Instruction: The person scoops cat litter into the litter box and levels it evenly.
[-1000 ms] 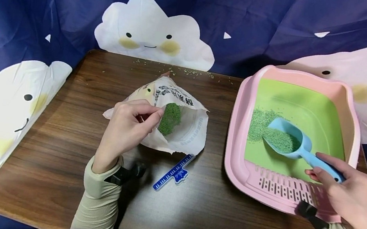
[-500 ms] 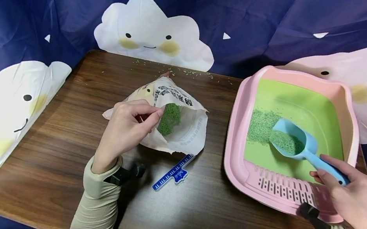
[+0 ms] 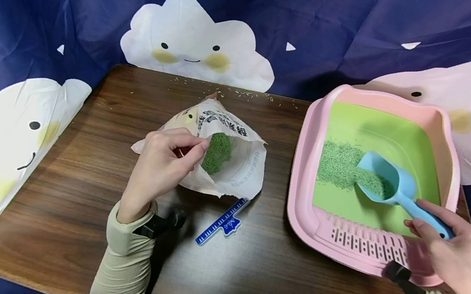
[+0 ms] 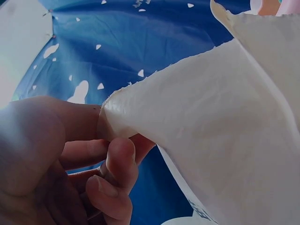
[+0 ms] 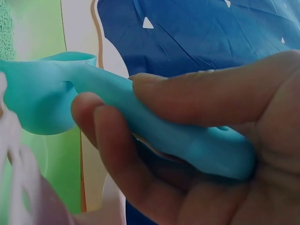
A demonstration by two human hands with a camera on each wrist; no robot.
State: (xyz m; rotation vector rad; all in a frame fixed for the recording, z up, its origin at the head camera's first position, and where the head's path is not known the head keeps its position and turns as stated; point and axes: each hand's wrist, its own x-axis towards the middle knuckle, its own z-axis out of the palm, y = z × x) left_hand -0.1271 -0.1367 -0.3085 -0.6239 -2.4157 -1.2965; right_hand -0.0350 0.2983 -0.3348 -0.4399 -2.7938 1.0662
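Observation:
My right hand [image 3: 465, 257] grips the handle of a light blue scoop [image 3: 406, 195], its fingers curled round it in the right wrist view. The scoop tilts down to the left over the pink litter box [image 3: 301, 197], with green pellets [image 3: 374, 183] at its lip. More pellets form a pile [image 3: 335, 163] on the green floor of the box, at its left side. My left hand [image 3: 164, 167] pinches the torn edge of a white paper bag [image 4: 201, 108] between thumb and fingers. The bag lies with its mouth open to the right, green pellets [image 3: 217, 153] inside.
A blue clip [image 3: 221, 222] with piano-key markings lies on the brown wooden table [image 3: 61, 182] below the bag's mouth. Loose pellets [image 3: 243, 92] are scattered along the back edge. A dark blue cloth [image 3: 318, 22] with cloud faces hangs behind.
My right hand has drawn the scoop to the right, and the pellet pile has spread rightward below its lip. Fewer pellets show in the scoop. My left hand and the bag stay in place.

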